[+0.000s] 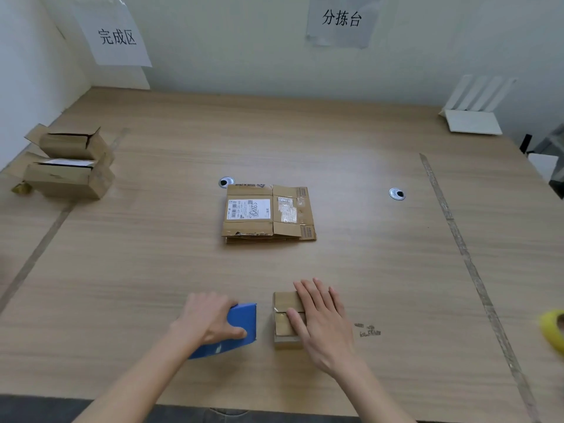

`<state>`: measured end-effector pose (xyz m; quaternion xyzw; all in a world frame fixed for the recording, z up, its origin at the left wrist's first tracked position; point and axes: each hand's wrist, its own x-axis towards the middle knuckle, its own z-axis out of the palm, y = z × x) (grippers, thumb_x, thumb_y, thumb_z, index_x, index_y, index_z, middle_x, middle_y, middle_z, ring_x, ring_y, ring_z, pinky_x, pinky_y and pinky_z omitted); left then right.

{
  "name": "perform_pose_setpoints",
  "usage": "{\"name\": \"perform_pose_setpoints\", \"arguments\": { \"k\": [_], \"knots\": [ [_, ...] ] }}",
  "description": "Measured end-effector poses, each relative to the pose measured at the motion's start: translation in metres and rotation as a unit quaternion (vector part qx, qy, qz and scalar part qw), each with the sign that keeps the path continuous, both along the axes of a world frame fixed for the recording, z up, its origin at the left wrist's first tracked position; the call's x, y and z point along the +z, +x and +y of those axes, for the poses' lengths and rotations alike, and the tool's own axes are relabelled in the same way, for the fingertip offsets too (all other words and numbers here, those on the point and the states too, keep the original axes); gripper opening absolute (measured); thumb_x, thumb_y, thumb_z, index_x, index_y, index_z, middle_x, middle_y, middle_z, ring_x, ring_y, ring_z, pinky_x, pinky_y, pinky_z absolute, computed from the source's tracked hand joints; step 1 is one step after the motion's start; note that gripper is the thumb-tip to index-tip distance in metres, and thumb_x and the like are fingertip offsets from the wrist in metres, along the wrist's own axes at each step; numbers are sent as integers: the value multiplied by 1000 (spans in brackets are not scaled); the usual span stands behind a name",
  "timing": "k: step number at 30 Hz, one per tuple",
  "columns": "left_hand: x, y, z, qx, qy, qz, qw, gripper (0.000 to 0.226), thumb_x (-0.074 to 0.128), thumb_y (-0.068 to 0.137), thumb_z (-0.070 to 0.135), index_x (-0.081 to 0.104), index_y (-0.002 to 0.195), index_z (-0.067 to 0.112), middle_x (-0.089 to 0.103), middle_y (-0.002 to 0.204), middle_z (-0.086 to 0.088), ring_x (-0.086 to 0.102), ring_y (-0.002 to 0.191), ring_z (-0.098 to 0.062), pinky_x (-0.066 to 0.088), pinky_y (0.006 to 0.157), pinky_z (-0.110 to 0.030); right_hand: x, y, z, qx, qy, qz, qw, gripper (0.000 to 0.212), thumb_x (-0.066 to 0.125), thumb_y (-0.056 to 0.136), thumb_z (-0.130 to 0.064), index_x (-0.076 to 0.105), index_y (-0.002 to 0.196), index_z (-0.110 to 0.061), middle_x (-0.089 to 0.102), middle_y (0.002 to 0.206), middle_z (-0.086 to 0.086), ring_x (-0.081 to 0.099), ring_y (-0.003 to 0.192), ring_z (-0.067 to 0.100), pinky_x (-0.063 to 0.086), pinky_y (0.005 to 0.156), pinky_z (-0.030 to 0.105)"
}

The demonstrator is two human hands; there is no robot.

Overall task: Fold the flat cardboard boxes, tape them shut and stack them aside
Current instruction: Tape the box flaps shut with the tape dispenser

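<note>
A paper sign (pixel 120 38) on the wall, upper left of the frame, reads 完成区. Another paper sheet (pixel 340 19), upper middle, reads 分拣台. The shipping label (pixel 247 209) on the flat cardboard (pixel 268 213) at centre is too small to read.

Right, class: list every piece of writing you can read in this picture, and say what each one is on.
"完成区": paper sheet on the wall, left.
"分拣台": paper sheet on the wall, right.
Shipping label on the flat cardboard box: barcode and print too small to read.
Dark marks on the table: blurred, unreadable.
</note>
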<state>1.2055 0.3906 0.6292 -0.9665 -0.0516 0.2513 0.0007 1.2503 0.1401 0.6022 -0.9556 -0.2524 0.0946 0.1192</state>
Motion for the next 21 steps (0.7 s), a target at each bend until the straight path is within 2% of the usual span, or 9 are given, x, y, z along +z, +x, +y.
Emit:
{"name": "perform_pose_setpoints", "arguments": {
  "k": [2, 5, 9, 12, 17, 19, 21],
  "knots": [
    [4, -6, 16, 6, -6, -37, 999, 53, 49, 61, 73, 61, 93, 32, 64, 76, 9, 60, 72, -16, 30, 52, -29, 4, 0, 6, -21, 13, 7, 1000, 67, 15, 100, -65, 17, 160, -35, 16, 167, -17, -5, 157, 7, -16, 124, 31],
    [9, -12, 31, 10, -5, -62, 998, 53, 48, 59, 73, 60, 95, 36, 64, 77, 11, 60, 71, -14, 30, 52, -29, 13, -2, 25, -72, 6, 16, 997, 78, 22, 88, -79, 43, 144, -29, 38, 156, -13, 8, 157, 13, -7, 127, 36],
    [13, -14, 31, 14, -9, -81, 997, 54, 46, 60, 74, 59, 99, 39, 65, 79, 11, 61, 73, -14, 34, 53, -29, 18, -10, 56, -146, -27, 18, 989, 70, 39, 79, -67, 55, 129, -22, 56, 140, -4, 17, 155, 25, -2, 127, 47],
    [10, -17, 30, 16, -19, -93, 995, 55, 46, 61, 74, 59, 100, 37, 66, 80, 9, 62, 74, -16, 43, 60, -30, 14, -12, 67, -150, -67, 19, 986, 63, 47, 80, -61, 55, 127, -21, 56, 135, -1, 22, 153, 30, -4, 125, 55],
    [14, -23, 39, 30, -31, -100, 994, 51, 48, 62, 71, 57, 97, 35, 66, 81, 9, 62, 75, -15, 47, 64, -30, 14, -15, 74, -157, -75, -2, 985, 53, 45, 85, -64, 53, 121, -26, 54, 125, -5, 43, 134, 22, -1, 123, 61],
    [16, -25, 43, 30, -34, -101, 994, 50, 49, 63, 72, 57, 98, 36, 66, 82, 10, 62, 76, -14, 46, 65, -30, 16, -15, 69, -144, -57, 12, 988, 72, 36, 86, -77, 46, 135, -27, 48, 140, -5, 34, 143, 21, -10, 123, 61],
    [19, -27, 48, 33, -41, -102, 993, 50, 49, 64, 72, 58, 99, 37, 67, 83, 11, 62, 77, -13, 48, 66, -30, 21, -10, 53, -116, -15, 52, 992, 99, 28, 79, -91, 22, 155, -29, 23, 162, -8, 11, 155, 15, -20, 119, 49]
  ]
}}
